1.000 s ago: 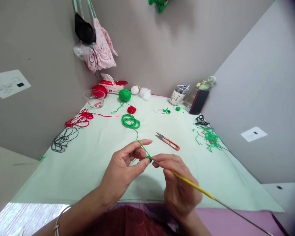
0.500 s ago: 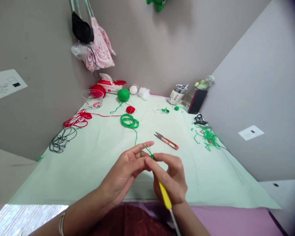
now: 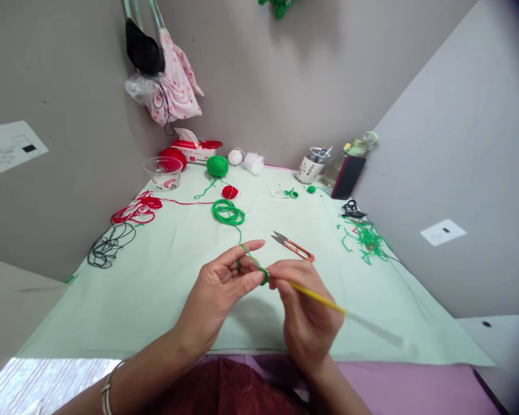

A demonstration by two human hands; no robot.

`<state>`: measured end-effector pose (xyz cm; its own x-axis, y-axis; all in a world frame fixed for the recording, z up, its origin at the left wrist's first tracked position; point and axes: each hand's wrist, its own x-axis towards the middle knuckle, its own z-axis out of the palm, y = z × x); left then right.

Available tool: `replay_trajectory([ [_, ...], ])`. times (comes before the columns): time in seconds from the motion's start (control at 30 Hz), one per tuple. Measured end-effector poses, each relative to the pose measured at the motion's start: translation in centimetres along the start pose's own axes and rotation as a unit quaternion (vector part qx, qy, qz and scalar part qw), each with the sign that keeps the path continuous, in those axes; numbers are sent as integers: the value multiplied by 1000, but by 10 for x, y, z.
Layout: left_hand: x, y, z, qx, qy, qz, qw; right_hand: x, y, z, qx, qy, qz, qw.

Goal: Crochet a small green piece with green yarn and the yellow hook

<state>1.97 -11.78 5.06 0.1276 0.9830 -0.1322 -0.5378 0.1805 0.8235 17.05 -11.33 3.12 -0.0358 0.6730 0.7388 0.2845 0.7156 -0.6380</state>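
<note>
My left hand [image 3: 218,288] pinches a small piece of green crochet work [image 3: 265,278] between thumb and a finger, its index finger stretched out. Green yarn [image 3: 241,235] runs over that index finger and back to a loose green coil [image 3: 228,212] on the table. In my right hand [image 3: 307,314] is a crochet hook with a yellow grip [image 3: 320,298], held like a pen, its rear end blurred. The hook's tip meets the green piece, mostly hidden by my fingers. Thread snips with orange handles [image 3: 300,251] lie just beyond my right hand.
Green [image 3: 217,166] and red [image 3: 229,192] yarn balls sit farther back, near a tissue box [image 3: 194,153] and a clear plastic cup [image 3: 162,176]. At right are a pen holder [image 3: 310,167], a phone [image 3: 348,177] and green yarn scraps [image 3: 369,239]. Red and black strands lie left.
My right hand has turned, swinging the hook's rear end from pointing down toward me to out at the right. My left hand has tilted more upright, still holding the green piece.
</note>
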Motion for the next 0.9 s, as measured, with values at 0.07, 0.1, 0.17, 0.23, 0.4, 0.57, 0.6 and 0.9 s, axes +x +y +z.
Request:
replay_trajectory([
  [0.07, 2, -1, 2, -52, -11, -48, 997, -4, 2, -2, -80, -9, -66, 995],
  [0.1, 3, -2, 3, -78, -21, -78, 994, -5, 3, -3, -93, -9, -81, 992],
  [0.17, 6, -2, 2, -105, -35, -115, 987, -4, 5, -6, -49, 12, -49, 998],
  [0.23, 8, -2, 0, -93, -37, -109, 989, 0, 6, -9, 45, 42, 39, 997],
  [0.4, 5, 0, -2, 9, -30, -17, 999, 8, 3, -9, 161, 17, 119, 980],
  [0.57, 1, -1, -3, 32, -18, -20, 999, 7, 5, -6, 187, 18, 143, 972],
  [0.6, 1, -1, -4, 36, -14, -19, 999, 7, 7, -6, 213, 19, 156, 964],
  [0.9, -2, 4, -5, 76, -10, 11, 997, 7, 5, -10, 263, -6, 160, 952],
])
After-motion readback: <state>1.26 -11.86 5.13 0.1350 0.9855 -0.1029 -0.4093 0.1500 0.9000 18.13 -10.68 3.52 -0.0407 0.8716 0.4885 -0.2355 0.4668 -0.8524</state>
